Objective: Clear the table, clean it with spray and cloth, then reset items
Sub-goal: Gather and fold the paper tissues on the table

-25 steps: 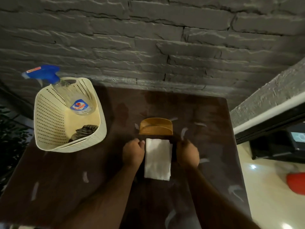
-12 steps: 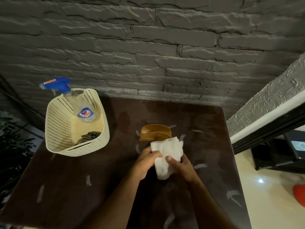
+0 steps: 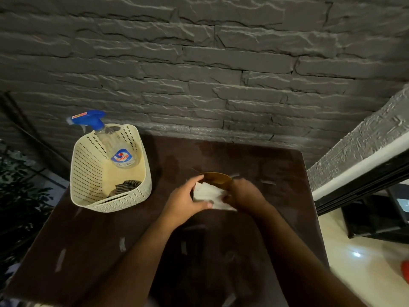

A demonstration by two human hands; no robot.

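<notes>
Lifted off the table (image 3: 93,251) since a second ago, when flat between both hands; now held up in the air, bunched, just in front of the holder. White napkins (image 3: 208,193) pinched from both ends: left hand (image 3: 184,201) closed on the near-left edge with thumb across the front face, right hand (image 3: 245,196) closed on the right edge, fingers curled over it. Both grips pressed onto the stack, neither spread.

Brown napkin holder (image 3: 218,177) directly beyond the napkins, farther from the body, its curved top rim just showing above them; touching or barely apart, cannot tell which from this angle. Long axis of the holder running left to right across the table, and long edge of the stack lying roughly along that same line, tipped slightly down to the right. Slot opening mostly hidden behind the paper and the right hand.

Likely step: resetting, dropping the stack into the holder. Coming move probably a short push away and down, with the stack first levelled to match the slot. Both hands about equally near; right hand perhaps a little closer to the rim.

Cream basket (image 3: 141,191) well apart to the left, holding the spray bottle (image 3: 106,138) and a dark striped cloth (image 3: 125,187).
</notes>
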